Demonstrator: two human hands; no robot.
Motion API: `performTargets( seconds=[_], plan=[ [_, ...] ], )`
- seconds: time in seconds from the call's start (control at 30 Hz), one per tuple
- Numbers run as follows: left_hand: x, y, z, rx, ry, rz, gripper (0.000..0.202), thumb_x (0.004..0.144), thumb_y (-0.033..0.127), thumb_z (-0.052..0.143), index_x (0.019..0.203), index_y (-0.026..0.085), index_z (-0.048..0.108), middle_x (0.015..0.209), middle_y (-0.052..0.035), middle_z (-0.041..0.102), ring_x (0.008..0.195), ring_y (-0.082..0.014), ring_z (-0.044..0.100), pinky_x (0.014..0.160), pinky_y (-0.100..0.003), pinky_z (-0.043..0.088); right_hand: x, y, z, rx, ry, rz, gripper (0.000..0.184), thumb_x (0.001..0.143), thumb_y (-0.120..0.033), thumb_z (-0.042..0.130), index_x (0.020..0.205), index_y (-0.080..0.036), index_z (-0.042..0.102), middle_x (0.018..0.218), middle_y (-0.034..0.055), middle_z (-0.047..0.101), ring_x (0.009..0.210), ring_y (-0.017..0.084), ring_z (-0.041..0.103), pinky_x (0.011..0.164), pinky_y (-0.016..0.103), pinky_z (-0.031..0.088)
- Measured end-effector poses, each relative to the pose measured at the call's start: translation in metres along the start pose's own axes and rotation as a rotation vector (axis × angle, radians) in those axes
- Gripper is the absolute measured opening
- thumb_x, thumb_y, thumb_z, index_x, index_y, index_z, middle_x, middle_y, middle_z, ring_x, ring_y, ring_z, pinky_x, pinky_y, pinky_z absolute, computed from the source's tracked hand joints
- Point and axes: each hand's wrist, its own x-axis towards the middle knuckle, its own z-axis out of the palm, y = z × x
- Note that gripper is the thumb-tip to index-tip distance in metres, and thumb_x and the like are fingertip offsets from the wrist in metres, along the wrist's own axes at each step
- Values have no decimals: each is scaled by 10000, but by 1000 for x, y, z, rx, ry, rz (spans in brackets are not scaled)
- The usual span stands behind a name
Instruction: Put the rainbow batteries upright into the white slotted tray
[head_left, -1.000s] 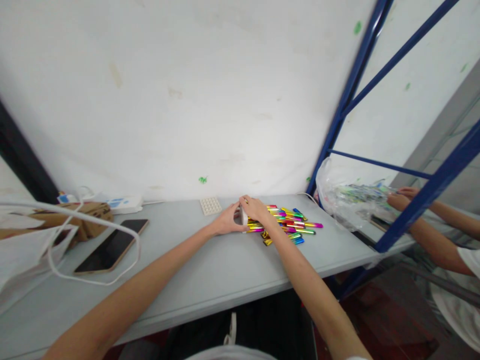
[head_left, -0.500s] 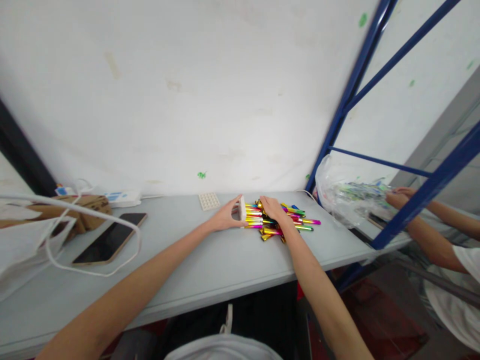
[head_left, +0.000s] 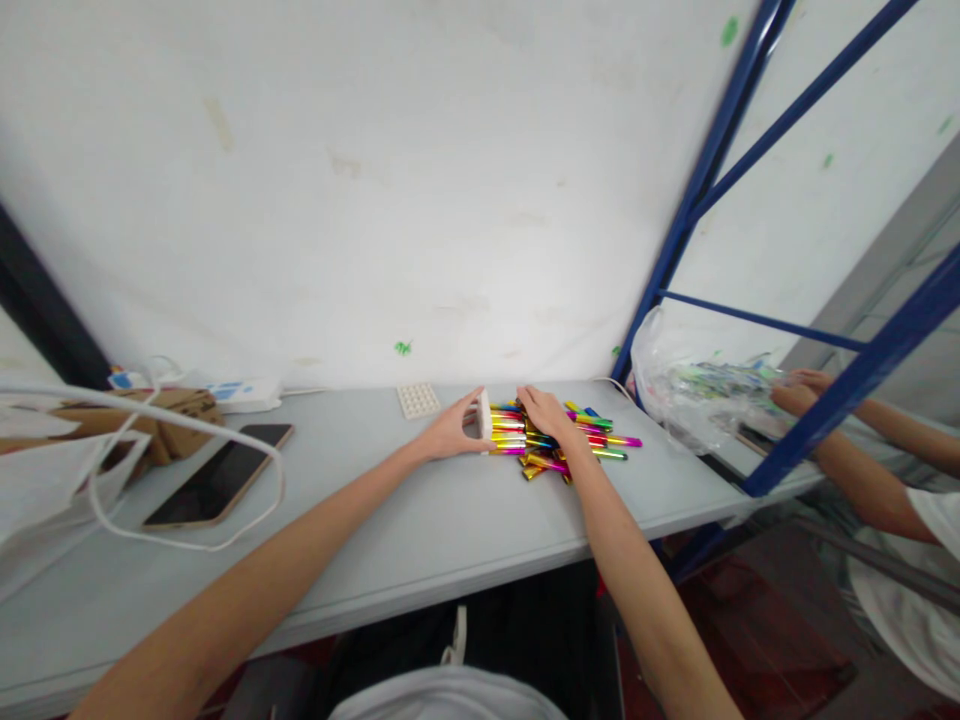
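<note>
My left hand (head_left: 451, 430) grips a white tray-like block (head_left: 485, 420) that stands on edge, thumb at its near end and fingers at its far end. Several shiny multicoloured tubes (head_left: 508, 430), pen-like in shape, have their left ends against the block. Over the tubes lies my right hand (head_left: 545, 412), fingers curled down on them; its fingertips are partly hidden. To the right, a loose pile of the same shiny tubes (head_left: 600, 440) spreads from under that wrist. A second white grid tray (head_left: 418, 401) lies flat near the wall, left of my left hand.
A phone (head_left: 221, 480) and a looped white cable (head_left: 279, 490) lie on the left, beside cardboard boxes (head_left: 184, 415). At right a blue metal frame (head_left: 686, 215) rises, with a clear plastic bag (head_left: 667, 400) behind it. Another person's hands (head_left: 799, 392) work over there.
Both hands hold nearly the same position. The right hand's fingers have shifted very slightly over the tubes; the block stays in the left hand.
</note>
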Motion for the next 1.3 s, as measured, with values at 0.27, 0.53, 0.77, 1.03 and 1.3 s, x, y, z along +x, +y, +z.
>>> performTargets(
  seconds=[0.27,0.53,0.77,1.03,1.3],
  plan=[
    [1,-2,0,-18,-9,34,1222,582,349,961,1600,265,290,1522,-190,480,1336,-367,552,1140,-573,427,-3,-30,17,-196,-63,-179,403,1079,-385,336,1348,-220,585,1359,132,633,1247,258,561,1069,389,364],
    [1,0,1,-10,-6,26,1218,585,356,956,1601,261,290,1520,-187,483,1318,-362,568,1143,-569,428,-1,-42,26,-247,-12,-235,382,1069,-292,313,1288,-169,602,1258,160,666,1172,267,593,1029,371,387],
    [0,1,1,4,-5,-5,1234,587,382,957,1606,248,274,1535,-200,449,1341,-373,544,1152,-573,415,-4,-20,17,-140,43,-81,327,1062,-320,347,1238,-173,580,1147,138,701,1054,243,643,922,328,419],
    [-1,4,1,27,-16,-6,1246,603,386,947,1616,219,240,1530,-217,447,1338,-374,544,1150,-568,419,-4,6,4,-61,-11,-194,254,995,-149,416,1092,-131,649,1131,104,683,1058,184,599,976,284,397],
    [1,-2,1,-11,-8,33,1234,582,356,962,1602,232,279,1520,-205,469,1316,-360,569,1141,-564,430,-2,-25,23,-345,-14,-347,364,1070,-234,338,1120,-132,684,1155,144,699,1091,223,599,1001,334,372]
  ],
)
